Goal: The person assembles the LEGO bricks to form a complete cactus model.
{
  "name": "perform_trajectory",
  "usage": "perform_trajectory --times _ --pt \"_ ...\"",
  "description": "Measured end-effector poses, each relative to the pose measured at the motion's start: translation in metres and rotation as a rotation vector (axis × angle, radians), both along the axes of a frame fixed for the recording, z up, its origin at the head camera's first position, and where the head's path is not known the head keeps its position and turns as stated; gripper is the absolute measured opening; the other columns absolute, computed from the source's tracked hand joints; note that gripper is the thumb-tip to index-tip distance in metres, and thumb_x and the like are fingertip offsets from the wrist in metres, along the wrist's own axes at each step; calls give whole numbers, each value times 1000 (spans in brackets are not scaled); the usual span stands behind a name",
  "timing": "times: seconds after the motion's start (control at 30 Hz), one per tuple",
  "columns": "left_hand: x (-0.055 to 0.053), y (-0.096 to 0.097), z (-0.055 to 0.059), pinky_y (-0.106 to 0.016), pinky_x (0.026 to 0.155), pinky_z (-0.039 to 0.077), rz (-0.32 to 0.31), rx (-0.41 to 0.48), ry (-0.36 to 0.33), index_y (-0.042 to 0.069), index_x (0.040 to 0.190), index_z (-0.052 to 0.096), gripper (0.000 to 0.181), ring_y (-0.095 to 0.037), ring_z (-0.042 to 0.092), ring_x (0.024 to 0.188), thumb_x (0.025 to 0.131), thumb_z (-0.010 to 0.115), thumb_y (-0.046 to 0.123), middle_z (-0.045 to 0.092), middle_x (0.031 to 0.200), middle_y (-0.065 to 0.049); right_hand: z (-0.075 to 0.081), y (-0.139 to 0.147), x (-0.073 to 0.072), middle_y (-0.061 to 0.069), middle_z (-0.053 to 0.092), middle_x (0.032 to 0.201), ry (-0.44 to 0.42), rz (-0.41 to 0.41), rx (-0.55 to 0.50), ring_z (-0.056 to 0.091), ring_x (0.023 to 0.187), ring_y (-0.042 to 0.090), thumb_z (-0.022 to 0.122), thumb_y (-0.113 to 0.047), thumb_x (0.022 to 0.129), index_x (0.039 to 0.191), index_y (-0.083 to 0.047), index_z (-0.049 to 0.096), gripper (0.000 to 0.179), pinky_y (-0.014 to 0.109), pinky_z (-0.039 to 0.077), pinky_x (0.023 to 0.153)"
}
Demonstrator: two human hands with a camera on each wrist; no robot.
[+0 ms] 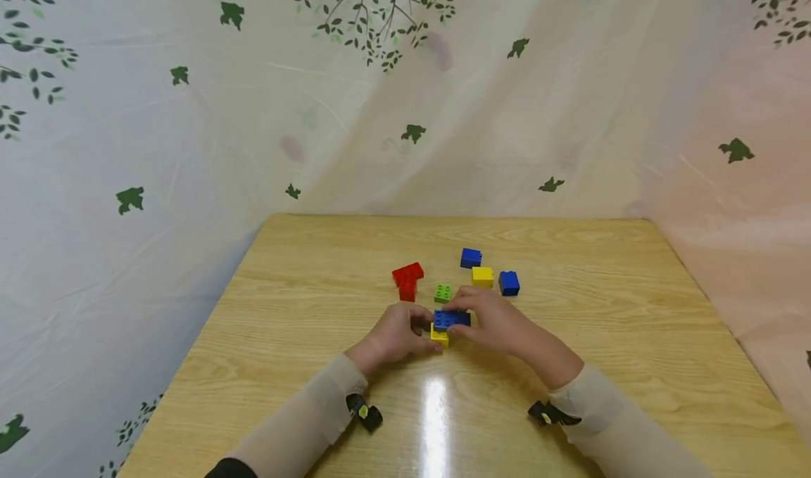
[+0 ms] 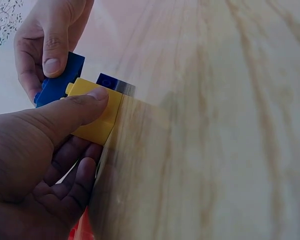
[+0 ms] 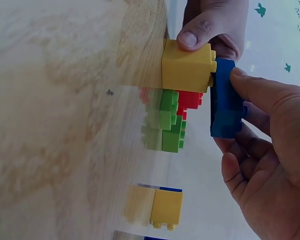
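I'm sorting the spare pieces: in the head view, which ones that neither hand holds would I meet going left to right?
Cluster of red plastic bricks, green studded plastic piece, farthest blue plastic brick, yellow plastic brick, second blue plastic brick.

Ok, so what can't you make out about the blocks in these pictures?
Head view: part of the held yellow block, hidden by the held blue block.
Left wrist view: most of the red blocks, hidden by the left hand and cut off by the bottom edge.
Right wrist view: most of a loose blue block, hidden by the loose yellow block; also another blue block, cut off by the bottom edge.
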State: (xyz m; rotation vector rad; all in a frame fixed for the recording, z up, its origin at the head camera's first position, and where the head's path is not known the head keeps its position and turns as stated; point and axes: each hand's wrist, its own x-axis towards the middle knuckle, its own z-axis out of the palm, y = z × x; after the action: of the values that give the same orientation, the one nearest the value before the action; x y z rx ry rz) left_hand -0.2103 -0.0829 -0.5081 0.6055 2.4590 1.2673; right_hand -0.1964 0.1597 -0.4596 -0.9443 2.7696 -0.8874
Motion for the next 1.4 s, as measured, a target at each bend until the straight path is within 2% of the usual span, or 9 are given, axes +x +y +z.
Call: perform_trajectory --times 0.37,0.53,0.63,1.03,1.4 --pt "-2 0 0 -28 73 53 -4 4 -18 22 101 79 29 -15 60 84 78 96 28 72 94 10 -2 -2 2 -14 62 105 19 32 3 57 90 11 82 -29 93 125 -20 76 33 30 52 79" --pt "-1 1 0 -29 76 53 5 8 -21 23 100 79 29 -14 62 85 77 96 26 73 93 12 -3 -5 3 -13 63 107 17 54 4 57 96 11 82 -27 93 123 -19 77 31 33 54 86" --pt "0 1 0 -30 77 54 10 7 -18 23 100 79 29 -14 63 86 77 96 26 73 93 12 -4 -6 4 -14 63 107 10 49 -2 57 98 10 83 -25 93 122 -20 77 30 33 54 89" --pt "-1 1 -2 -30 79 55 11 15 -6 23 99 80 28 -13 64 87 77 97 26 73 93 13 -6 -10 7 -12 59 99 58 29 -28 54 93 12 86 -21 90 114 -15 80 26 31 53 85" --pt "-1 1 0 -28 79 56 4 0 12 21 103 80 31 -11 65 87 77 96 24 73 93 13 -9 -13 6 -13 57 96 -12 -14 -63 54 89 12 87 -18 88 109 -16 80 22 27 53 80"
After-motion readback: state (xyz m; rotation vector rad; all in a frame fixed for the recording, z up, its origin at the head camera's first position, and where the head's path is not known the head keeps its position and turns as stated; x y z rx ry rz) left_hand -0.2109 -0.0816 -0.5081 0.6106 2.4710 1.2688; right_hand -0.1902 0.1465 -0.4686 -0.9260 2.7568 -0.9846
